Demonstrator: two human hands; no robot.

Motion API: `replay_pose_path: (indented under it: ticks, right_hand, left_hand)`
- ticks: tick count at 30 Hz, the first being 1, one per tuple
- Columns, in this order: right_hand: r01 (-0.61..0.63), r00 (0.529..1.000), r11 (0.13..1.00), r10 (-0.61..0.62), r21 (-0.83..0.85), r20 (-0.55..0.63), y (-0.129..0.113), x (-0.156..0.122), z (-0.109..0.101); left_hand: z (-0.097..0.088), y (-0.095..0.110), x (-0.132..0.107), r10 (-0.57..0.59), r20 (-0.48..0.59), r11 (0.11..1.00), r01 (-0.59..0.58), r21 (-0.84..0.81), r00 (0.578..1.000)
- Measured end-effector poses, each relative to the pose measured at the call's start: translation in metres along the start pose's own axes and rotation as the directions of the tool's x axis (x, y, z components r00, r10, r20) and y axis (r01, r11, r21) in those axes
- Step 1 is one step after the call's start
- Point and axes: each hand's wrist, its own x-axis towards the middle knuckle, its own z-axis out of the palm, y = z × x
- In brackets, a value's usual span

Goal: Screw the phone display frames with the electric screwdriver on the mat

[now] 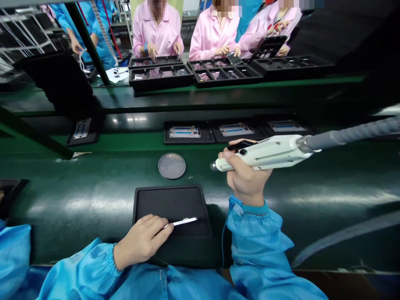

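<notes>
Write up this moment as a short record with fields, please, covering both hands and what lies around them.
left hand: holds a thin metal tool, probably tweezers, its tip over the black tray
right hand: grips a white power screwdriver, tip pointing left; grey hose trails off right
round mesh dish: on the green belt, beyond the tray, apart from both hands
far side: three black holders with phone parts, in a row
background: people in pink smocks at trays
</notes>
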Motion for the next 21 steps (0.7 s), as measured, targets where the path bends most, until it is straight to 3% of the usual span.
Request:
replay_pose_path:
  ticks: [5, 9, 16, 19, 21]
  right_hand:
    - [-0.029, 0.999, 0.997, 0.031, 0.075, -0.031, -0.001, 0.002, 0.001]
    - [-0.032, 0.999, 0.998, 0.034, 0.059, -0.032, 0.003, 0.005, -0.001]
    - [-0.005, 0.999, 1.000, 0.005, 0.006, -0.042, 0.011, 0.010, -0.006]
    - [0.009, 0.999, 1.000, -0.009, -0.010, -0.054, 0.012, 0.012, -0.008]
    - [0.006, 0.998, 1.000, -0.006, -0.011, -0.070, 0.013, 0.014, -0.008]
  left_hand:
    - [0.004, -0.009, 0.001, -0.017, 0.024, 0.999, 0.018, -0.050, 1.000]
    - [0.014, -0.029, 0.013, -0.013, 0.079, 0.996, 0.019, -0.087, 0.997]
    - [0.039, -0.063, 0.036, -0.153, 0.078, 0.986, 0.147, 0.072, 0.985]
    - [0.032, -0.063, 0.032, -0.181, 0.056, 0.980, 0.175, 0.091, 0.982]
    - [0.014, -0.062, 0.019, -0.179, 0.046, 0.981, 0.175, 0.085, 0.983]
